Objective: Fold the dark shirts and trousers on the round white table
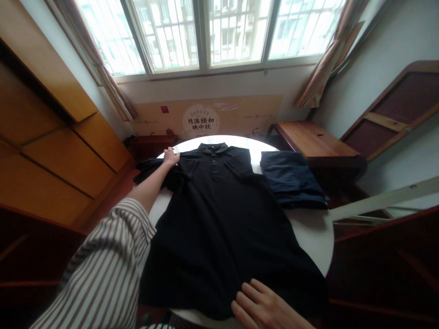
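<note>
A black polo shirt lies spread front up on the white round table, its collar at the far side and its hem toward me. My left hand reaches to the shirt's far left shoulder, with fingers closed on the cloth there. Near the hem, my right hand rests on the shirt, fingers slightly bent and lying on the fabric. Just left of my left hand, a dark bunched cloth hangs at the table edge; whether it belongs to the shirt I cannot tell. Folded dark blue clothing lies right of the shirt.
Beyond the table stands a wooden side table at the right. Yellow-brown cabinets line the left side. A printed cardboard panel leans under the window. Dark wooden furniture is close at the right.
</note>
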`<state>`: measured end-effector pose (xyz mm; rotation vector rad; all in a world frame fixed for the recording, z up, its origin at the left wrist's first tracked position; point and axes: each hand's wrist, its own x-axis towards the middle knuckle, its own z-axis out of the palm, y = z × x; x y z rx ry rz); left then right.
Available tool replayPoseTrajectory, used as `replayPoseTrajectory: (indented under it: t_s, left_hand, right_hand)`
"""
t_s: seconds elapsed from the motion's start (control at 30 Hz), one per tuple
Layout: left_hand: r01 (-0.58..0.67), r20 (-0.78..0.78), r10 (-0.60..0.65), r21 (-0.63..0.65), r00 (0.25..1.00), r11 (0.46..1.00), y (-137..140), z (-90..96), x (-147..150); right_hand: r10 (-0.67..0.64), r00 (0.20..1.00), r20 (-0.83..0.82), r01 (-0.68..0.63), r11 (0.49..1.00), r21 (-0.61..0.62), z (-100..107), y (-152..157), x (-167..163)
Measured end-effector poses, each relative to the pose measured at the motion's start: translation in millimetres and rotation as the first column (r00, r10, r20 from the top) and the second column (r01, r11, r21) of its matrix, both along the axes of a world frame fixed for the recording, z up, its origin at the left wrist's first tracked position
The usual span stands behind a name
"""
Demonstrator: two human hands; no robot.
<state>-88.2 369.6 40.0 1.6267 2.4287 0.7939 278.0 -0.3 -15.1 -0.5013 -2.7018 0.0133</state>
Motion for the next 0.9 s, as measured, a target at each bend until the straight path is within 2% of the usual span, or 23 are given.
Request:
replayPoseTrajectory:
  t_s: [0.07,0.1,0.13,0.17,0.27,0.3,0.37,0.4,0.43,0.53,0.63,0.7,0.83,0.9]
  left_hand:
    - [0.233,-0.086,-0.227,0.061,0.97,0.971,-33.2,3.5,10.6]
    - [0.392,-0.14,-0.379,0.078,0.915,0.917,-57.5,4.4,15.9]
    - [0.543,-0.173,-0.526,0.076,0.833,0.836,-86.8,4.9,20.3]
    - [0.628,-0.187,-0.607,0.079,0.772,0.774,-120.5,4.9,23.5]
    - [0.818,-0.156,-0.811,-0.03,0.564,0.575,-234.1,2.3,23.4]
    - [0.846,-0.122,-0.846,-0.067,0.519,0.529,-270.6,0.3,21.0]
    - [0.882,-0.056,-0.892,-0.132,0.449,0.453,-333.0,-6.5,15.0]
    - [0.889,-0.053,-0.901,-0.151,0.43,0.433,-357.1,-11.6,12.4]
    - [0.884,-0.076,-0.898,-0.157,0.433,0.44,-376.2,-17.8,10.5]
    - [0.867,-0.21,-0.866,-0.119,0.453,0.483,-406.3,-38.8,8.5]
    - [0.891,-0.292,-0.866,-0.082,0.406,0.446,-410.6,-51.5,10.2]
    - [0.912,-0.321,-0.876,-0.075,0.36,0.403,-408.6,-50.7,12.0]
    - [0.938,-0.338,-0.898,-0.102,0.281,0.332,-405.3,-35.3,14.7]
    - [0.935,-0.288,-0.913,-0.116,0.291,0.334,-405.5,-27.5,13.9]
  right_hand:
    - [0.0,1.0,0.028,0.0,1.0,-0.001,-0.3,-2.9,-0.7]
    - [0.001,0.999,0.037,0.0,1.0,-0.004,-0.4,-4.5,0.3]
    - [-0.006,0.999,0.037,0.006,1.0,-0.011,-0.2,-5.9,2.7]
    - [-0.026,0.999,0.03,0.026,0.999,-0.02,0.0,-7.2,6.5]
    - [-0.137,0.99,-0.011,0.137,0.99,-0.024,0.2,-8.6,27.4]
    - [-0.179,0.983,-0.027,0.179,0.984,-0.006,0.0,-8.1,36.8]
    - [-0.253,0.966,-0.061,0.255,0.966,0.036,0.1,-5.5,56.3]
    - [-0.277,0.958,-0.075,0.281,0.959,0.046,1.1,-3.6,65.5]
    - [-0.291,0.952,-0.091,0.296,0.954,0.048,3.2,-1.3,73.6]
    - [-0.297,0.945,-0.138,0.305,0.951,0.042,18.1,7.4,89.7]
    - [-0.315,0.939,-0.141,0.326,0.944,0.057,42.4,18.0,94.1]
    - [-0.326,0.938,-0.121,0.336,0.939,0.071,58.0,25.3,94.2]
    - [-0.281,0.954,-0.1,0.292,0.95,0.111,77.4,36.5,95.6]
    - [-0.256,0.963,-0.081,0.264,0.958,0.113,82.6,39.1,97.5]
